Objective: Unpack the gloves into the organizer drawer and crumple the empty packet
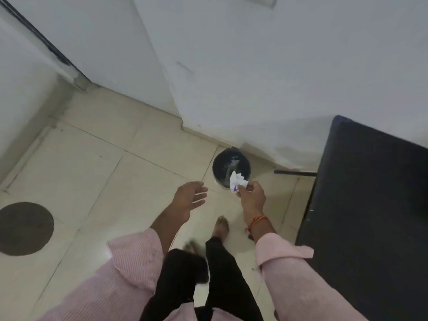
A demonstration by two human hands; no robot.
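My right hand (pixel 251 195) pinches a crumpled white packet (pixel 237 180) with a small blue mark. The packet hangs over the near rim of a small round black bin (pixel 223 163) that stands on the floor by the wall. Inside the bin lies some clear wrapping. My left hand (pixel 190 200) hovers to the left of the bin, fingers spread, holding nothing. No gloves or organizer drawer are in view.
A black table (pixel 370 205) fills the right side, with a dark bar (pixel 295 173) sticking out near the bin. White walls meet at a corner behind the bin. A dark round floor cover (pixel 25 228) sits at the left. My bare feet (pixel 220 227) stand on cream tiles.
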